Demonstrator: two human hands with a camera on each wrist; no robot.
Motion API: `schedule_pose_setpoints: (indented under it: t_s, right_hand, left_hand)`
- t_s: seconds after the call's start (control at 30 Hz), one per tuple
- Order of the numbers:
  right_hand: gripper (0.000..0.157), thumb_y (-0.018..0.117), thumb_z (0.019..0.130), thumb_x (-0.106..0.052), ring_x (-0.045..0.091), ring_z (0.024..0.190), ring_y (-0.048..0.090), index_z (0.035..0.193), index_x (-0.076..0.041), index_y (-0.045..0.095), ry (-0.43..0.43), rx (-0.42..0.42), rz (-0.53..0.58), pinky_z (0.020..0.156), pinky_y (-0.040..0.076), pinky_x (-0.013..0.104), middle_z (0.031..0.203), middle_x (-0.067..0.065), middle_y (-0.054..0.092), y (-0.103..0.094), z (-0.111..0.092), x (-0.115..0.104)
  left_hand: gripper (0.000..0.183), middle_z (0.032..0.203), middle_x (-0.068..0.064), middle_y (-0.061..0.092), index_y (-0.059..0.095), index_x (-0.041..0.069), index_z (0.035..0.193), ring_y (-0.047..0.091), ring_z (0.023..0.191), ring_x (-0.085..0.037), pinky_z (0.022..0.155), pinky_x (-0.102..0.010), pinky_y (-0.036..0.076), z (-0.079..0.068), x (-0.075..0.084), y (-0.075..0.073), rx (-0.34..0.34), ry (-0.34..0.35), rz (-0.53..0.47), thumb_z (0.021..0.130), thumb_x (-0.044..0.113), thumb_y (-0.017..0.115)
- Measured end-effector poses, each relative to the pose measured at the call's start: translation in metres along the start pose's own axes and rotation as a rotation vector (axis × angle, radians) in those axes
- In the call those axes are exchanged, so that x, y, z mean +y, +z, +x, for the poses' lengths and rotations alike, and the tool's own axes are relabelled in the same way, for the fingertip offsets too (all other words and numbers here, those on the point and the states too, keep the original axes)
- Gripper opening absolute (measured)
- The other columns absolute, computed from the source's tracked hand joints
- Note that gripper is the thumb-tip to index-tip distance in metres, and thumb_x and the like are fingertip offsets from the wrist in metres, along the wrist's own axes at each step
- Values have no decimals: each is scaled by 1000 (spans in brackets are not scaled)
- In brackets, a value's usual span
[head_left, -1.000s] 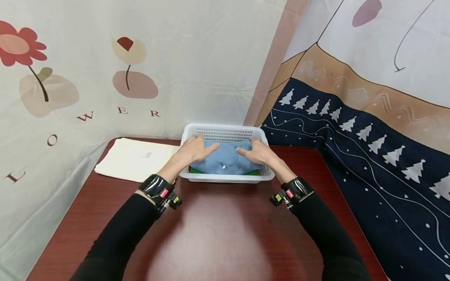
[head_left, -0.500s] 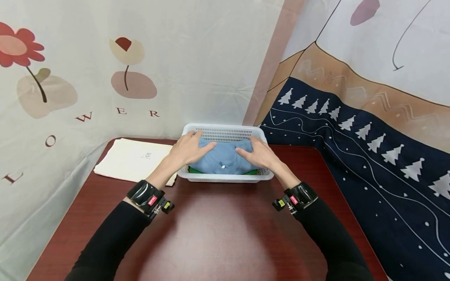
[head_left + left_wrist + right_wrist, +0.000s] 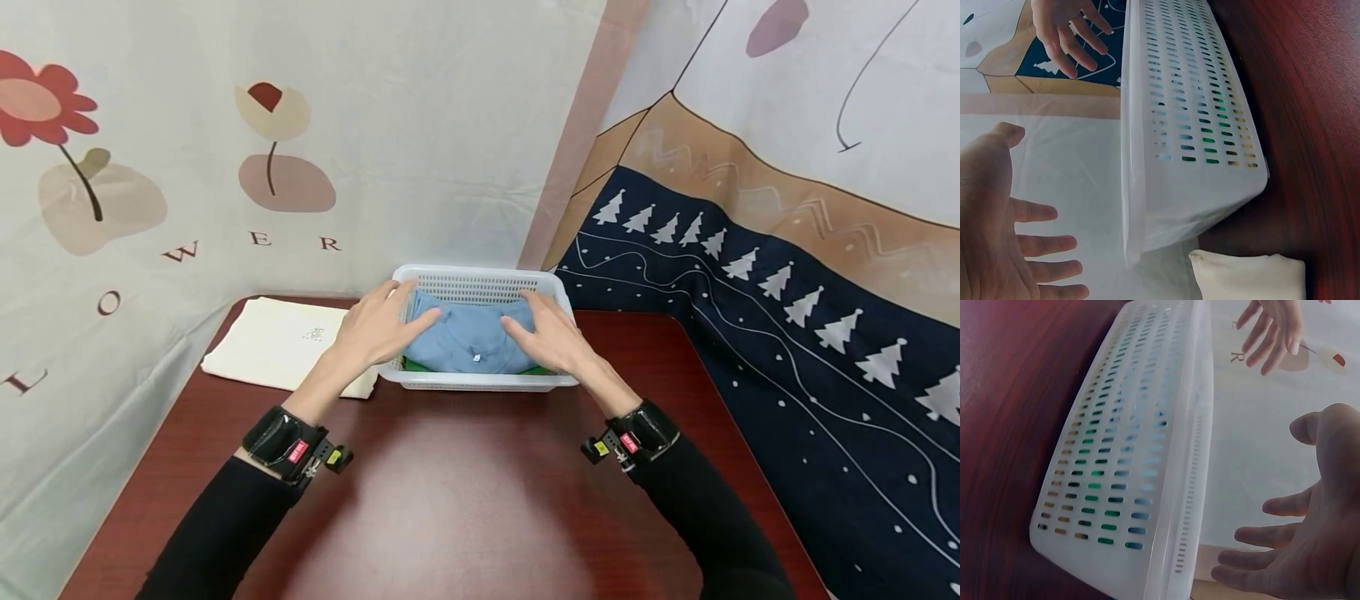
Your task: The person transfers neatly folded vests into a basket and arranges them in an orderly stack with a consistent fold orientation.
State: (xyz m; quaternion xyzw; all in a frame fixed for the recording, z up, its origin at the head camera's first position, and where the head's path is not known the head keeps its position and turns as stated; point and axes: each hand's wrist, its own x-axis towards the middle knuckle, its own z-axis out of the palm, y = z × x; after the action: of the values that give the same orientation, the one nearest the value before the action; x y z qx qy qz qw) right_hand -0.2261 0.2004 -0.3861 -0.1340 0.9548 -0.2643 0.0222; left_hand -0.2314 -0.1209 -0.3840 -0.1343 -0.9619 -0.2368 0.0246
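A white plastic basket (image 3: 487, 382) with slotted walls stands at the back of the table. Folded light-blue cloth (image 3: 480, 333), with a small white tag, lies in it on top of a green layer (image 3: 416, 365). My left hand (image 3: 378, 327) is over the basket's left end, fingers spread and holding nothing. Over the right end is my right hand (image 3: 551, 333), its fingers likewise apart and bare. Both wrist views show the hands above the rim, clear of the basket wall. Through the slots, green, blue and tan colours show.
Left of the basket lies a folded cream cloth (image 3: 277, 342) with small dark print, partly behind my left forearm. The reddish-brown table (image 3: 450, 492) extends toward me. A printed curtain (image 3: 420, 150) hangs behind, and a navy tree-patterned one (image 3: 675, 275) on the right.
My left hand has drawn back leftward and toward me, off the blue cloth. The right hand has shifted slightly and lifted. The basket and the cloths stay where they were.
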Motion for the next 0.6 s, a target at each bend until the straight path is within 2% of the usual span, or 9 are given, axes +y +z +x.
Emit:
schedule_pose_setpoints:
  t_s: [0.27, 0.6]
  right_hand:
    - [83, 57, 112, -58, 38, 170, 38, 176, -10, 35, -68, 23, 17, 139, 33, 63, 182, 17, 39, 6, -6, -15]
    - [81, 60, 111, -57, 37, 166, 44, 174, -11, 39, -144, 35, 29, 137, 37, 60, 178, 15, 45, 18, -13, -35]
  left_hand:
    - [89, 179, -21, 42, 40, 15, 176, 40, 166, -48, 132, -73, 38, -17, -17, -8, 21, -34, -17, 109, 74, 49]
    - [89, 178, -22, 44, 42, 16, 174, 41, 164, -50, 127, -76, 41, -32, -33, -18, 39, -65, -19, 109, 77, 48]
